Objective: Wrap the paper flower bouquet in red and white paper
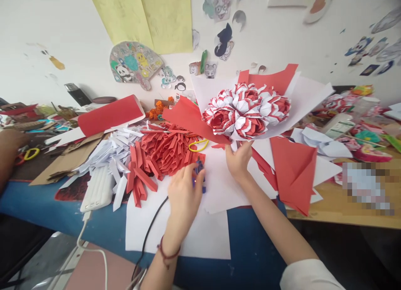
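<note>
A bouquet of red and white paper flowers (247,108), wrapped in red and white paper, is held up by its base in my right hand (238,160), whose fingers are closed round it. My left hand (184,189) is over the white paper sheet (178,233), its fingers bent around the near side of a blue tool (199,171), probably a glue gun, with a black cord running from that area. How firmly the fingers touch the tool is hard to make out. Folded red strips (166,150) lie just beyond my left hand.
Folded white strips (115,146) and a white power bank (98,189) are at the left. A red paper roll (111,114) lies behind them. Yellow-handled scissors (199,146) rest near the strips. Red folded paper (294,173) is at the right. Another person's arm (9,152) shows at the left edge.
</note>
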Action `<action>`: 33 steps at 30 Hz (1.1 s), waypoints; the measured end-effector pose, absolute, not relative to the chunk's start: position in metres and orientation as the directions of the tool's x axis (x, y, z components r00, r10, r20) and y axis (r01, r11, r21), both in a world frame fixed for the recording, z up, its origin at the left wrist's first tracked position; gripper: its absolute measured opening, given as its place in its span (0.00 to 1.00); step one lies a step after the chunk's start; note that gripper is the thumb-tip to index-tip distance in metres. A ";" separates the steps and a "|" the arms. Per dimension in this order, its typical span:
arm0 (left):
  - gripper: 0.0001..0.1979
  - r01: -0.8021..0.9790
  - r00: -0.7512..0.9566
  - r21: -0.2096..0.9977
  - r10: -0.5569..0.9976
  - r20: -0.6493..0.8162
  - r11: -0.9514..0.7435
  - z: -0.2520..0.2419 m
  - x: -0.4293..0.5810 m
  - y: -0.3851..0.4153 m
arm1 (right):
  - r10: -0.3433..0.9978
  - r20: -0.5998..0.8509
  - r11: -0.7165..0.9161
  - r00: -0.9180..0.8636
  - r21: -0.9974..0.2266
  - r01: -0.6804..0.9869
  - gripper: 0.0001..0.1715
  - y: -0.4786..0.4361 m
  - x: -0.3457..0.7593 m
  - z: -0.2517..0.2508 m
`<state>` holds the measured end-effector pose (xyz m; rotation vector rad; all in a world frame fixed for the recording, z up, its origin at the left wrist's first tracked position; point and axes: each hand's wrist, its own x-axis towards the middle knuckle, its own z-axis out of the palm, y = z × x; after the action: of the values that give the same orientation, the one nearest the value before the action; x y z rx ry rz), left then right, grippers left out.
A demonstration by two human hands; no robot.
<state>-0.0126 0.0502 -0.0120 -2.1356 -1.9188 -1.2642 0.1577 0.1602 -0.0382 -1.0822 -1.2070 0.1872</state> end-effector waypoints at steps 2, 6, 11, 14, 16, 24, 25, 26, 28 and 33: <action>0.15 0.760 -0.130 0.610 0.867 0.480 -0.224 0.004 0.012 0.071 | 0.630 0.655 0.514 0.417 -0.754 0.409 0.34 0.157 0.155 -0.038; 0.18 0.629 -0.144 0.747 0.913 0.382 -0.213 0.024 0.047 0.110 | 0.603 0.693 0.522 0.395 -0.717 0.462 0.29 0.156 0.154 -0.038; 0.23 0.493 -0.212 0.851 0.925 0.317 -0.179 0.031 0.059 0.124 | 0.523 0.774 0.513 0.357 -0.620 0.594 0.25 0.163 0.156 -0.044; 0.24 0.428 -0.239 0.891 0.931 0.274 -0.152 0.032 0.060 0.125 | 0.499 0.796 0.506 0.341 -0.588 0.631 0.23 0.165 0.157 -0.047; 0.24 0.421 -0.242 0.893 0.929 0.280 -0.159 0.032 0.061 0.126 | 0.490 0.801 0.499 0.344 -0.581 0.643 0.23 0.165 0.157 -0.047; 0.29 0.534 -0.230 0.818 0.894 0.384 -0.213 0.029 0.073 0.123 | 0.451 0.819 0.480 0.354 -0.558 0.677 0.27 0.166 0.157 -0.048; 0.29 0.522 -0.246 0.831 0.899 0.363 -0.193 0.029 0.074 0.123 | 0.449 0.823 0.475 0.348 -0.550 0.687 0.27 0.167 0.158 -0.048; 0.29 0.503 -0.263 0.847 0.903 0.340 -0.173 0.029 0.075 0.124 | 0.448 0.828 0.473 0.337 -0.539 0.697 0.28 0.167 0.158 -0.048; 0.29 0.470 -0.289 0.871 0.908 0.305 -0.143 0.029 0.077 0.124 | 0.451 0.837 0.472 0.311 -0.519 0.712 0.27 0.167 0.159 -0.048; 0.25 0.442 -0.327 0.889 0.903 0.280 -0.116 0.031 0.081 0.126 | 0.442 0.841 0.473 0.312 -0.514 0.716 0.24 0.166 0.159 -0.046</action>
<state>0.0811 0.1262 0.0312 -1.9723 -2.3071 -1.9133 0.1592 0.1661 -0.0461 -1.1467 -1.3175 -0.2465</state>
